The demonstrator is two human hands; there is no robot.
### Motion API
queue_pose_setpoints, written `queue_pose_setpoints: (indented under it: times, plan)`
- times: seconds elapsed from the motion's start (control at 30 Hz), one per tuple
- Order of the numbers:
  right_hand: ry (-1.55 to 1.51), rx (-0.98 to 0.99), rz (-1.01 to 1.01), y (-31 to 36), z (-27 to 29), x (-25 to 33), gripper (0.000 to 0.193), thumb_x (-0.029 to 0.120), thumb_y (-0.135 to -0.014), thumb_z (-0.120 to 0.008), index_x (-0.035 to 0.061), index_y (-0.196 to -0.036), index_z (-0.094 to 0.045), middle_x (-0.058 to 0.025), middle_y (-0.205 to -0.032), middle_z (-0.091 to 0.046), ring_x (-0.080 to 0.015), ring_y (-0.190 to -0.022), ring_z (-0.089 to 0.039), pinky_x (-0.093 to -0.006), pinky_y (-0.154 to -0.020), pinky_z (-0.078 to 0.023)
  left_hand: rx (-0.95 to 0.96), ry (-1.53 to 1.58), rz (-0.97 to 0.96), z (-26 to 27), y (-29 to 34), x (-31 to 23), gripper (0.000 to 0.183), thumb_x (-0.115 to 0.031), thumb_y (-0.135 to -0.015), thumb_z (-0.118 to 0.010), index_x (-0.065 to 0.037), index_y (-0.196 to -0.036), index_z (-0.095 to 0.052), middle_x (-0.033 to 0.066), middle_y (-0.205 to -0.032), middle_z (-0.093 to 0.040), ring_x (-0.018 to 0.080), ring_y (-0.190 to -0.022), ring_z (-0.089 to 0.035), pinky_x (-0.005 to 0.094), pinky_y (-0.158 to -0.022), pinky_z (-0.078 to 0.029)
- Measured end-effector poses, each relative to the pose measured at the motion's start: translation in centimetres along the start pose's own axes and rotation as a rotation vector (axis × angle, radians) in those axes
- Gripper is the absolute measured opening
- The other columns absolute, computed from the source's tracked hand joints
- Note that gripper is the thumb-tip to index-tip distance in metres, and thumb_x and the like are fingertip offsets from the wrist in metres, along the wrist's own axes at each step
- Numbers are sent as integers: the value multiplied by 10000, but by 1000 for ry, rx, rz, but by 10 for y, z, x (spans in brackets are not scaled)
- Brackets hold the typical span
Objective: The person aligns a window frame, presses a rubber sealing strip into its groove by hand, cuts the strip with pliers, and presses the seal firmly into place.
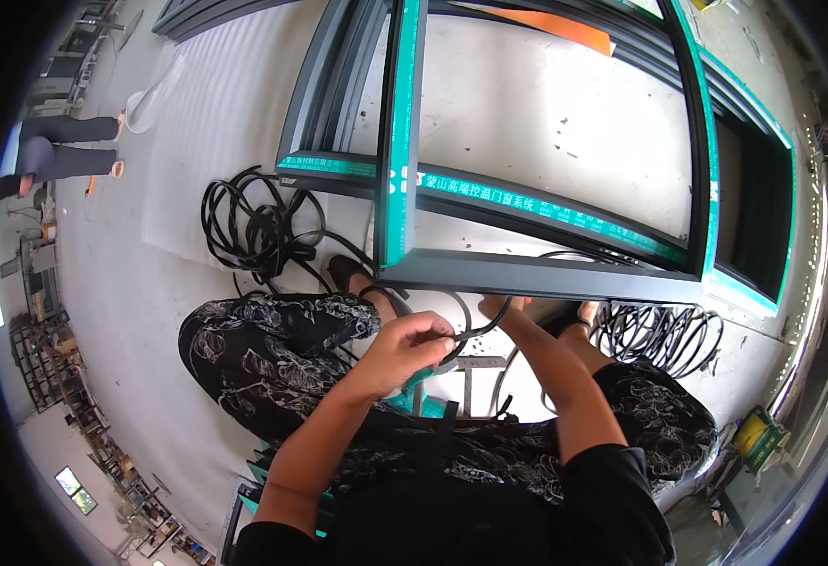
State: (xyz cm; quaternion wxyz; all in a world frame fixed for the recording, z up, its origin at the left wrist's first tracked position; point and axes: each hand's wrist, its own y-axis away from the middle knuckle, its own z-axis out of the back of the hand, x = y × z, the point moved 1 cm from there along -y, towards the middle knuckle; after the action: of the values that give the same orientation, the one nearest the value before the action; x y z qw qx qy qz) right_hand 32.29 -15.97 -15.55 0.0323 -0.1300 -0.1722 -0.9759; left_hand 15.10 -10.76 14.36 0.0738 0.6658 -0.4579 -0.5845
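Note:
In front of my lap, my left hand is closed in a pinch on a black rubber sealing strip. From its fingertips the strip curves up to the right, to my right hand. The lower bar of a dark grey window frame hides most of the right hand's fingers, so their grip does not show. Green protective tape covers parts of this frame, which stands tilted just beyond both hands.
Loose coils of black strip lie on the floor at left, with another tangled coil at right. More taped frames stand behind. An orange piece lies at the back. Another person's legs show at far left.

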Motion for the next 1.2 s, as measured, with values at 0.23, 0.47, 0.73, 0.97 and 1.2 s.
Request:
queue_pose_setpoints:
  times: [0.23,0.47,0.73,0.97,1.2]
  plan:
    - [-901,1169,-152,114,151,-7,368,140,-752,-608,48,-1099,-526,-61,-813,-597,-158,-704,-562,-283,-581,-467,-1,-168,-92,-1,1,6,141,-139,-845,-589,-10,-902,-587,-28,-728,-544,23,-627,-460,175,-548,-373]
    - [-1284,663,-13,157,264,44,324,21,-736,-512,-8,-1058,-487,-57,-855,-586,-104,-669,-526,-236,-596,-446,-4,-250,-159,-18,28,11,138,-111,-836,-601,7,-906,-585,-15,-761,-568,31,-662,-492,191,-575,-409]
    - [-1086,431,74,172,261,56,357,31,-724,-507,-8,-1078,-493,-119,-800,-563,-164,-725,-534,-291,-654,-437,61,-465,-298,-30,47,-4,84,-43,-809,-600,18,-862,-577,-21,-715,-546,35,-646,-472,204,-581,-417]
    - [-1456,601,-73,186,241,63,437,4,-734,-530,3,-1167,-475,-60,-913,-559,-148,-820,-536,-281,-762,-438,63,-785,-354,-33,42,-4,110,-59,-776,-604,22,-840,-566,40,-718,-585,82,-668,-538,237,-615,-445]
    - [-1621,545,-54,187,238,67,478,-14,-726,-528,-3,-1198,-454,-61,-851,-548,-146,-793,-534,-276,-743,-441,11,-1048,-448,-40,43,-8,144,-102,-756,-622,16,-822,-572,95,-733,-604,172,-656,-585,281,-620,-461]
